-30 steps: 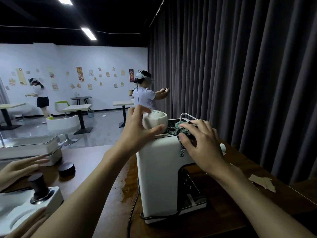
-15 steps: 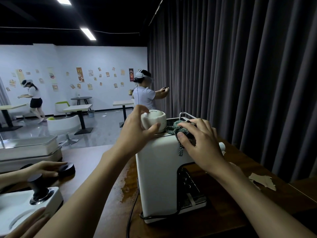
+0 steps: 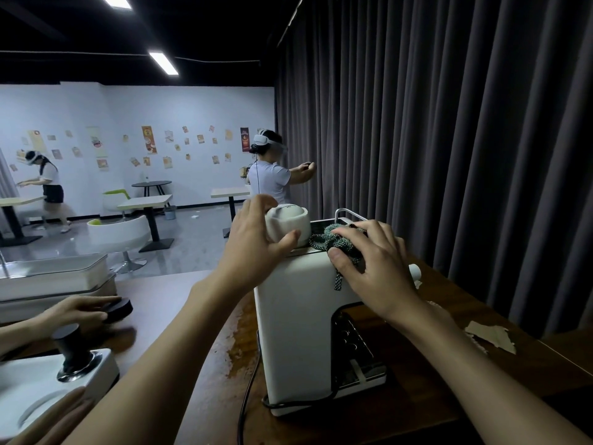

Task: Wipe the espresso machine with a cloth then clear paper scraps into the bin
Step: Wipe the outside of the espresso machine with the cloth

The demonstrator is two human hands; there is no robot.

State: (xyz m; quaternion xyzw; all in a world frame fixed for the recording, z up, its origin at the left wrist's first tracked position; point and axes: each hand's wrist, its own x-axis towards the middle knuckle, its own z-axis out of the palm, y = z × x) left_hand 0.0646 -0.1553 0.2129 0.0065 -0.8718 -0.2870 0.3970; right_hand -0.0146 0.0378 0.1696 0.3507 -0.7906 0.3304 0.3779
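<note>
Far left: another person's hand [image 3: 75, 313] resting on black disc [image 3: 119, 308]; reason unclear. Gripping white cup [image 3: 290, 220] with left hand [image 3: 256, 248], thumb in front, fingers behind, likely to keep it clear of wiping; lifted or resting, cannot tell. Pressing bunched cloth [image 3: 335, 240] onto top of espresso machine [image 3: 295, 319] with right hand [image 3: 375, 268], fingers curled over it. Right, on table [image 3: 529, 367]: paper scraps [image 3: 491, 335], untouched. No bin seen nearby; far side of machine hidden.

White espresso machine [image 3: 298, 319], green-grey knitted cloth [image 3: 333, 240], dark grey curtain [image 3: 449, 139], tan paper scrap [image 3: 492, 335]
</note>
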